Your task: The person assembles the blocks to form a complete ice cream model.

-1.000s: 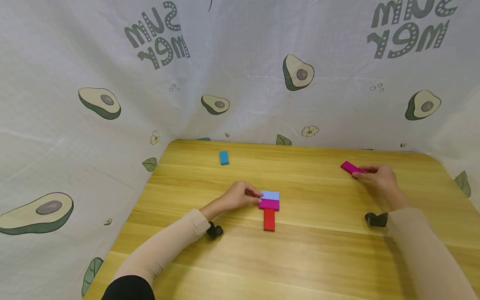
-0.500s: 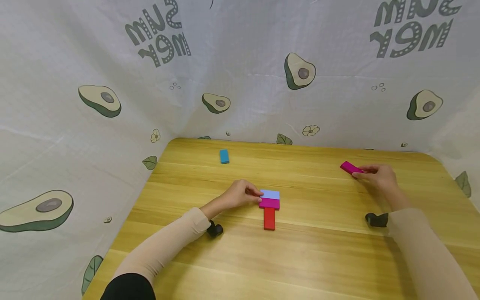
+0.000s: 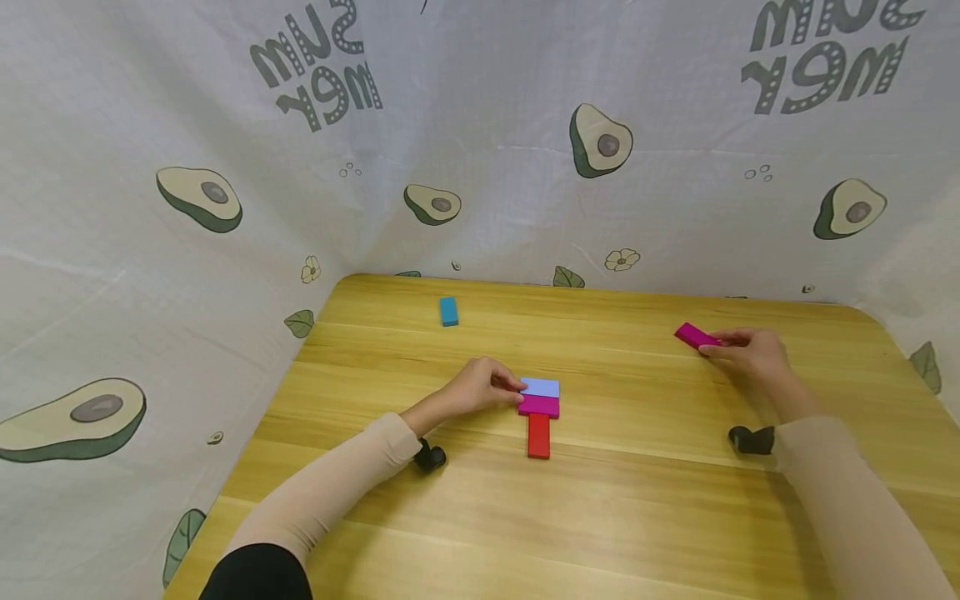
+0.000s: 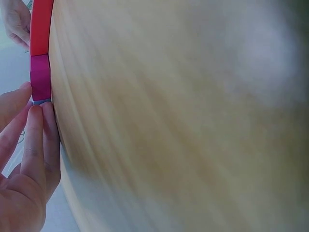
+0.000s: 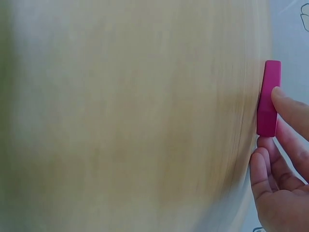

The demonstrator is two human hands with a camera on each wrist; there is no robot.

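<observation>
On the wooden table, a lavender block (image 3: 542, 387) lies along the far side of a magenta block (image 3: 542, 407). A red block (image 3: 538, 436) extends toward the person from the magenta one, forming a T. My left hand (image 3: 482, 386) touches the left ends of the lavender and magenta blocks; in the left wrist view, its thumb is at the magenta block (image 4: 40, 77) while the fingers largely cover the lavender one. Farther right, my right hand (image 3: 753, 354) pinches a second magenta block (image 3: 693, 335) between thumb and fingers. Whether that block is off the table I cannot tell.
A blue block (image 3: 448, 311) lies alone near the far left of the table (image 3: 615, 517). Behind and beside the table hangs a pale cloth (image 3: 510, 142) printed with avocados. Black wrist cameras show on both wrists.
My right hand has shifted slightly left with its magenta block. My left hand stays at the joined blocks. The head view has tilted very slightly.
</observation>
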